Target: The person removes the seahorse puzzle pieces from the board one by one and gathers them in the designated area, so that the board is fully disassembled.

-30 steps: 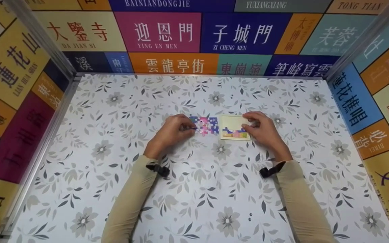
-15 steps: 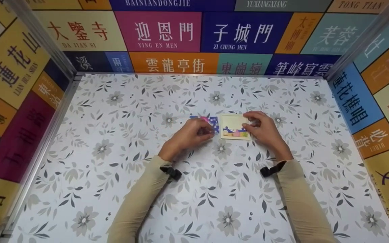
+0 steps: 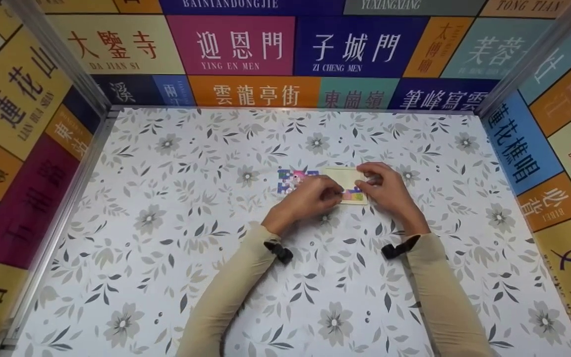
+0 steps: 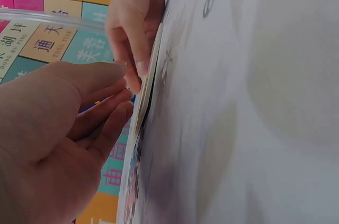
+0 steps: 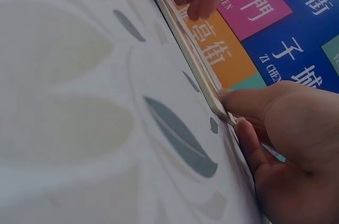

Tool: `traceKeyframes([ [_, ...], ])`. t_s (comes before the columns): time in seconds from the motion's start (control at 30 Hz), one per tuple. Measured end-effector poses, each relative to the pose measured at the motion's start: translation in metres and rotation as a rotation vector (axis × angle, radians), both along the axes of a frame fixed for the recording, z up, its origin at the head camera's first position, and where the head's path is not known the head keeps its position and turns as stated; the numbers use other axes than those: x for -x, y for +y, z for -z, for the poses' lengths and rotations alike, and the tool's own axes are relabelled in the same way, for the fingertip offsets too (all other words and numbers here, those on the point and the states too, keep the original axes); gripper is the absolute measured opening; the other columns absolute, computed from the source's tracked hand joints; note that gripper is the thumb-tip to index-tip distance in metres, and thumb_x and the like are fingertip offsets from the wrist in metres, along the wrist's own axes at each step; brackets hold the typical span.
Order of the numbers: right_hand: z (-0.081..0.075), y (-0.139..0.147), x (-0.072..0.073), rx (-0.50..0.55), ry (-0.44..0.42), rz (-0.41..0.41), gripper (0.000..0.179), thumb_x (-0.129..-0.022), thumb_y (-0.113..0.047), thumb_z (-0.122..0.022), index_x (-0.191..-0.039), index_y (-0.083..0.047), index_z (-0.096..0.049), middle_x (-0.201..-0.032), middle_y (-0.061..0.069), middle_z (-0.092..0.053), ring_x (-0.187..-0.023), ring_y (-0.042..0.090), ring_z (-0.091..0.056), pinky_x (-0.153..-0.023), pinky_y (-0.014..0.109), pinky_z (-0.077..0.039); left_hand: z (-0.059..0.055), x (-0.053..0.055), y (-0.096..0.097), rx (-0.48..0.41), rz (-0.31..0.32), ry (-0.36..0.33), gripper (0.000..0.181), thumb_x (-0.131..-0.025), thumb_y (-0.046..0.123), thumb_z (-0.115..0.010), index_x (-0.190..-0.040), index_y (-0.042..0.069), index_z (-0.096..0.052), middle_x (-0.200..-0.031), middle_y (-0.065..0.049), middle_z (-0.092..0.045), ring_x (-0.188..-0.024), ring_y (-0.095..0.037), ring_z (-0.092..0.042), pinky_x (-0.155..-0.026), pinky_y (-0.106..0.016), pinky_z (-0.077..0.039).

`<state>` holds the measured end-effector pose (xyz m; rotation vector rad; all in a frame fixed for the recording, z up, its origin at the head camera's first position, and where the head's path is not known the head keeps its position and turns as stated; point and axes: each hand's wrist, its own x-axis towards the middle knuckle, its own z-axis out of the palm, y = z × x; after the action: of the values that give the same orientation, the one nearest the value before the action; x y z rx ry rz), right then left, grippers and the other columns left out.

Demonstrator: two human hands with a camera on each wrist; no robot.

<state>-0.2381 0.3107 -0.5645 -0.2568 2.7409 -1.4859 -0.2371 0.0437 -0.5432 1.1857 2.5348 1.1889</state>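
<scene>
My left hand [image 3: 310, 197] is over the left part of a shallow cream puzzle tray [image 3: 339, 174]. Its thumb and fingertips are drawn together as in a pinch; a small jigsaw piece seems to be between them, mostly hidden by the fingers. The right hand [image 3: 387, 187] pinches the tray's right edge, thumb on top and fingers at the side, plainly seen at the tray edge [image 5: 212, 99] in the right wrist view. Along the tray's lower part lies a row of colourful fitted pieces [image 3: 354, 196]. Left of the tray, loose blue and pink jigsaw pieces [image 3: 285, 179] lie grouped, partly covered by my left hand.
A white cloth with grey flowers and leaves covers the table [image 3: 206, 277]. Coloured panels with printed characters, such as the pink panel [image 3: 231, 47], wall off the back and both sides.
My left hand has moved right, from the left edge of the loose pieces, across them to the tray. The right hand has stayed on the tray's right edge.
</scene>
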Motion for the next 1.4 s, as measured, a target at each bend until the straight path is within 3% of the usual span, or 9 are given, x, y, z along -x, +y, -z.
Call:
traceKeyframes([
  [0.17, 0.002, 0.001, 0.001, 0.005, 0.018, 0.007, 0.040, -0.101, -0.013, -0.078, -0.139, -0.005, -0.070, -0.144, 0.017, -0.064, -0.124, 0.032, -0.066, -0.091, 0.007, -0.051, 0.002, 0.003, 0.021, 0.002, -0.009, 0.013, 0.023, -0.102, 0.010, -0.073, -0.119, -0.003, -0.079, -0.111, -0.018, -0.078, -0.101, -0.029, -0.073, -0.091, -0.035, -0.059],
  [0.4, 0.003, 0.002, 0.002, 0.019, 0.016, 0.020, 0.036, -0.103, -0.012, -0.074, -0.138, -0.006, -0.072, -0.141, 0.016, -0.067, -0.125, 0.030, -0.067, -0.094, 0.007, -0.050, 0.004, 0.003, 0.039, 0.107, -0.108, 0.041, 0.029, -0.096, 0.019, -0.078, -0.120, 0.003, -0.079, -0.111, -0.015, -0.072, -0.099, -0.027, -0.066, -0.090, -0.038, -0.056],
  [0.47, 0.002, 0.001, 0.003, 0.022, 0.014, 0.017, 0.036, -0.103, -0.012, -0.074, -0.138, -0.007, -0.072, -0.141, 0.015, -0.067, -0.126, 0.030, -0.066, -0.094, 0.006, -0.050, 0.018, 0.009, 0.045, 0.132, -0.152, 0.048, 0.032, -0.094, 0.026, -0.081, -0.120, 0.007, -0.079, -0.111, -0.010, -0.070, -0.098, -0.024, -0.065, -0.089, -0.036, -0.055],
  [0.63, 0.002, 0.002, 0.004, 0.022, 0.013, 0.017, 0.036, -0.103, -0.012, -0.075, -0.138, -0.008, -0.072, -0.142, 0.015, -0.067, -0.126, 0.031, -0.067, -0.094, 0.007, -0.050, 0.026, 0.011, 0.050, 0.138, -0.217, 0.020, 0.034, -0.090, 0.032, -0.085, -0.116, 0.012, -0.078, -0.111, -0.004, -0.067, -0.101, -0.020, -0.063, -0.091, -0.033, -0.055],
  [0.7, 0.003, 0.002, 0.004, 0.022, 0.010, 0.021, 0.036, -0.103, -0.012, -0.075, -0.138, -0.008, -0.072, -0.143, 0.015, -0.067, -0.126, 0.031, -0.067, -0.094, 0.007, -0.050, 0.014, 0.004, 0.047, 0.133, -0.213, -0.014, 0.035, -0.091, 0.030, -0.086, -0.118, 0.010, -0.078, -0.114, -0.006, -0.068, -0.103, -0.021, -0.064, -0.094, -0.035, -0.055],
  [0.87, 0.003, 0.002, 0.004, 0.024, -0.002, 0.025, 0.036, -0.102, -0.012, -0.075, -0.138, -0.007, -0.072, -0.143, 0.015, -0.067, -0.125, 0.031, -0.067, -0.094, 0.007, -0.050, 0.013, 0.002, 0.048, 0.136, -0.228, -0.039, 0.035, -0.091, 0.030, -0.087, -0.119, 0.010, -0.079, -0.115, -0.007, -0.068, -0.105, -0.022, -0.064, -0.095, -0.035, -0.055],
  [1.03, 0.003, 0.002, 0.003, 0.032, -0.007, 0.025, 0.036, -0.102, -0.011, -0.075, -0.138, -0.007, -0.072, -0.143, 0.015, -0.066, -0.126, 0.031, -0.067, -0.094, 0.006, -0.051, 0.031, 0.007, 0.053, 0.129, -0.258, -0.064, 0.034, -0.090, 0.031, -0.087, -0.117, 0.014, -0.077, -0.115, -0.003, -0.065, -0.108, -0.020, -0.061, -0.096, -0.033, -0.053],
  [1.17, 0.002, 0.002, 0.002, 0.035, 0.004, 0.020, 0.036, -0.102, -0.011, -0.075, -0.138, -0.007, -0.072, -0.142, 0.015, -0.067, -0.125, 0.031, -0.067, -0.094, 0.007, -0.051, 0.031, 0.005, 0.054, 0.132, -0.262, -0.047, 0.033, -0.091, 0.029, -0.087, -0.117, 0.012, -0.075, -0.117, -0.005, -0.065, -0.111, -0.023, -0.062, -0.098, -0.036, -0.053],
  [1.4, -0.001, 0.000, -0.001, 0.033, 0.021, 0.020, 0.037, -0.102, -0.010, -0.075, -0.139, -0.005, -0.071, -0.141, 0.017, -0.067, -0.125, 0.033, -0.067, -0.094, 0.009, -0.049, 0.013, -0.005, 0.050, 0.131, -0.253, -0.054, 0.034, -0.093, 0.026, -0.086, -0.120, 0.011, -0.071, -0.119, -0.006, -0.068, -0.110, -0.022, -0.064, -0.097, -0.036, -0.054],
])
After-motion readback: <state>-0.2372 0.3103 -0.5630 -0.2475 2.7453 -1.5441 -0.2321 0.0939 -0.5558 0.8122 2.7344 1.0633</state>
